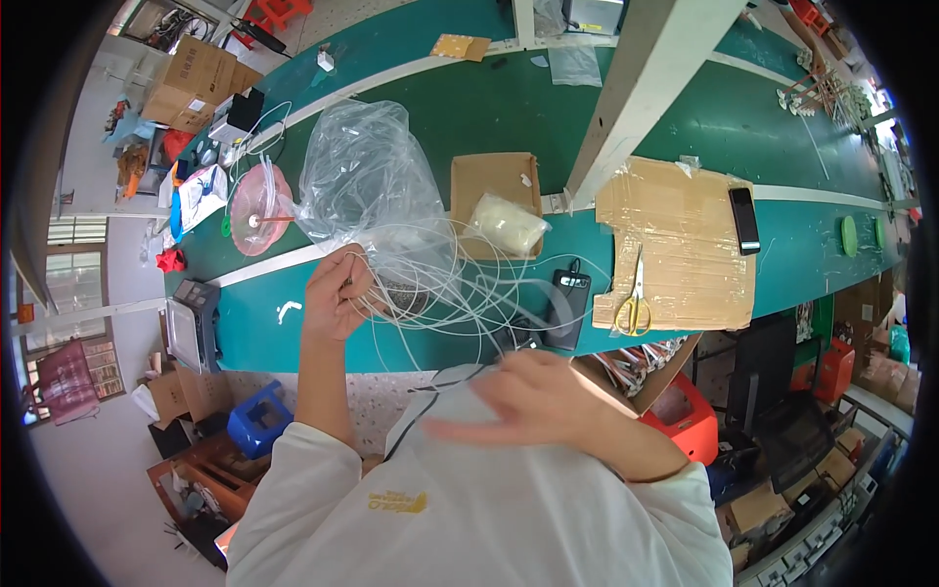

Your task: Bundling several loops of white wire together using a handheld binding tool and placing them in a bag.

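Bench (254, 333): green, stretching across the frame, with a white post (636, 108) rising at upper centre-right.
Strands (468, 293): thin, whitish and looped, spread over the centre of the frame above the bench; their left end lies at the left hand.
Left hand (342, 293): left of centre, fingers closed on the strands.
Right hand (514, 396): lower centre, blurred, in front of the pale shirt (509, 519); whether it grips anything, I cannot tell.
Bag (367, 161): clear, crumpled, upper left of centre.
Tray (477, 174): cardboard, upper centre, a pale packet (511, 227) in it.
Black device (567, 311): just right of the strands.
Scissors (638, 303): yellow-handled, on flat cardboard (675, 230), right of centre.
Phone (744, 221): at the cardboard's right edge.
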{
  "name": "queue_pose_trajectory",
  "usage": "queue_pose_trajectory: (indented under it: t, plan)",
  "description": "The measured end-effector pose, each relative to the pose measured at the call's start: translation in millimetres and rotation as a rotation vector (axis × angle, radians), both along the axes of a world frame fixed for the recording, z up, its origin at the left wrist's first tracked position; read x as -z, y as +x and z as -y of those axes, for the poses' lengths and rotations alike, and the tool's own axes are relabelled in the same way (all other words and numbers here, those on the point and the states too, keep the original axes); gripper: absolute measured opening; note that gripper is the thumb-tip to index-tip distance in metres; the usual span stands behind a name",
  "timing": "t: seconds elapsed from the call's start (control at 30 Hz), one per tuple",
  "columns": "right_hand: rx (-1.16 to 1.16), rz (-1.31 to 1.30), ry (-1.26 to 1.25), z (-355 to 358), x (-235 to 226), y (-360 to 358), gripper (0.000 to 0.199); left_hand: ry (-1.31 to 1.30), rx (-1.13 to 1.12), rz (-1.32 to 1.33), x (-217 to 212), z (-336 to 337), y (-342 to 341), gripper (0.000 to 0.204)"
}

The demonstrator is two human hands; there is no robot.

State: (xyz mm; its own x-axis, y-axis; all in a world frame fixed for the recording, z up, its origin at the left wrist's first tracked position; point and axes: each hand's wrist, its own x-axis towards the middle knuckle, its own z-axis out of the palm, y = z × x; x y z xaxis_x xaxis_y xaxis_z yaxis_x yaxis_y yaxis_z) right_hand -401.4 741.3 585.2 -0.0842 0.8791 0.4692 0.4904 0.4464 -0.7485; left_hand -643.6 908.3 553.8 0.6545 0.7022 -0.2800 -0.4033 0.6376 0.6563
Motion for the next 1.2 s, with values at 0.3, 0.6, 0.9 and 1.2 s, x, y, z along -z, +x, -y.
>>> queue_pose_trajectory:
  t: [0.3,0.6,0.9,1.2]
  plan:
    - [-0.137,0.068,0.208,-19,18,14,0.043,-0.032,-0.049,-0.019,0,-10,-8,0.023]
    - [-0.212,0.302,0.236,-27,9,32,0.022,-0.011,0.025,-0.075,0,-14,4,0.024]
    - [0.425,-0.804,0.262,9,-31,176,0.025,0.768,0.197,-0.716,-118,-100,-4,0.013]
    - [0.17,-1.349,0.468,192,1,445,0.023,0.822,0.148,-1.08,-130,-206,-111,0.02]
